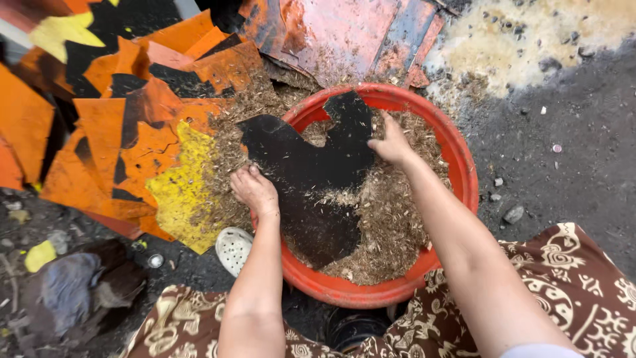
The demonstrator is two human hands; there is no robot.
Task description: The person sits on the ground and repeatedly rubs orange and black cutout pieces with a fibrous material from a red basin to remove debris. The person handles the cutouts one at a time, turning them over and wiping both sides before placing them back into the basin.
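While gripping black sheet (311,166), both hands over red basin (464,172), chaff-filled.

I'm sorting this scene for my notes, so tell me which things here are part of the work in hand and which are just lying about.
In hand:
- left hand and right hand gripping the black sheet
- red basin
- dry chaff in it

Lying about:
- orange and yellow sheets
- white perforated shoe
- grey stone
- bundled cloth

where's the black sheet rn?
Head view, centre: the black sheet lies across the red basin on the chaff, left hand and right hand on its edges.
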